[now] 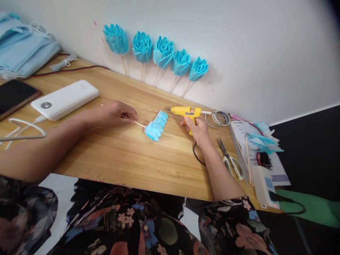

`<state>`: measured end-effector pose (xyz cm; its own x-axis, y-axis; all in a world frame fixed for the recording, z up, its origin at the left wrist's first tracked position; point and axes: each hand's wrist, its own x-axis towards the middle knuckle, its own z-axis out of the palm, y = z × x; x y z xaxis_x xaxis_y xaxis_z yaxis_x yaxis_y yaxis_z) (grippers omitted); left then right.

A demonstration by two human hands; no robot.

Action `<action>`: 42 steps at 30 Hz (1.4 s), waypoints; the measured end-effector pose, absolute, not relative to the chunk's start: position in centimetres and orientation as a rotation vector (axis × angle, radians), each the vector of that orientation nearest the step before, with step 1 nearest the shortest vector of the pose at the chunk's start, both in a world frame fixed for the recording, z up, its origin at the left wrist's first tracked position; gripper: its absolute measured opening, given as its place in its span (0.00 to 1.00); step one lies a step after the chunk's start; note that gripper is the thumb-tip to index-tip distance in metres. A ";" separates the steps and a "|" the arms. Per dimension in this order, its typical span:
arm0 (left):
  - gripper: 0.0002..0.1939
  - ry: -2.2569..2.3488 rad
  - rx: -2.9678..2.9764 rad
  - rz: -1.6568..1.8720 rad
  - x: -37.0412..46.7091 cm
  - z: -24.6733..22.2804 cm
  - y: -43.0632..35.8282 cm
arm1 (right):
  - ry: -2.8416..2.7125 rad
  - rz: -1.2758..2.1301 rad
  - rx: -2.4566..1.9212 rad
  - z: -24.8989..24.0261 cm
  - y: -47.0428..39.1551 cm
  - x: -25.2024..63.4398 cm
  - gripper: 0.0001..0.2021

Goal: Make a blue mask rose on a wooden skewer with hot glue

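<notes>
The pleated blue strip (157,124) lies between the two hands, over the middle of the bench (127,159); whether it rests fully on the wood or is held slightly up, I cannot tell. It sits to the right of the left hand (117,110), whose thumb and fingertips pinch a thin stick (139,124). That stick slants right and a little toward the person, and its far tip is hidden at the strip's near end. From there the strip's long axis runs away from the person and somewhat to the right, at a clear angle to the stick, its toothed edge facing right.

The right hand (198,130) has its fingers wrapped round the grip of a yellow glue gun (184,111), one of them by the orange trigger; how hard it is pressed does not show. The nozzle points left and stands just beside the strip's far end, apparently apart from it. So the left fingers are nearer the strip's stick end, while the nozzle is closest to its opposite end; that small gap looks like the relation that counts. Beyond, five blue flowers (163,53) on sticks lean against the wall (239,63)
</notes>
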<state>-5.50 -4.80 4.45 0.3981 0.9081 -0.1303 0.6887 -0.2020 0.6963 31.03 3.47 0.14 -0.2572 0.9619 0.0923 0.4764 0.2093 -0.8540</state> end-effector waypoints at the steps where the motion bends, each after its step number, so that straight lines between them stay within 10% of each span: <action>1: 0.20 1.359 1.973 0.412 -5.5 4.4 -4.8 | -1.839 0.959 -1.332 0.1 3.5 31.1 0.25; 42: 0.19 1.145 2.086 0.318 -6.5 4.2 -4.3 | -2.241 1.212 -1.224 3.3 1.8 30.8 0.26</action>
